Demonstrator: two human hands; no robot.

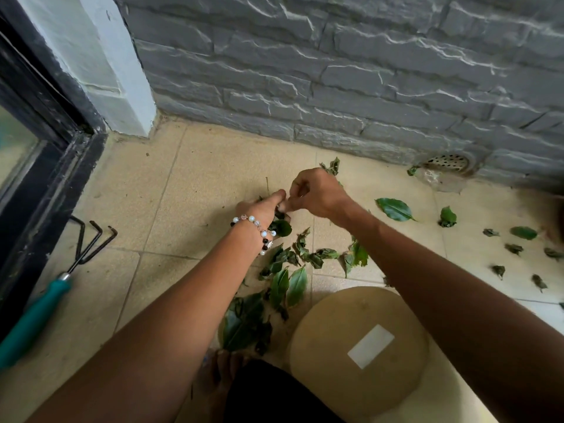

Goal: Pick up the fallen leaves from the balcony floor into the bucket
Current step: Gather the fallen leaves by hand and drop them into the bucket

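Green fallen leaves [287,270] lie scattered on the beige balcony tiles, thickest in the middle and trailing off to the right [395,209]. My left hand [262,209], with a bead bracelet at the wrist, grips a bunch of dark leaves [282,227] under its palm. My right hand [314,193] meets it from the right, fingers curled and pinching at the same bunch. The beige bucket [360,346] stands below my right forearm; I see a round beige face with a white label.
A teal-handled hand rake [39,309] lies at the left beside a black door frame [45,166]. A grey stone wall [335,71] closes the far side, with a round drain [448,162] at its foot. My foot [225,366] is at the bottom.
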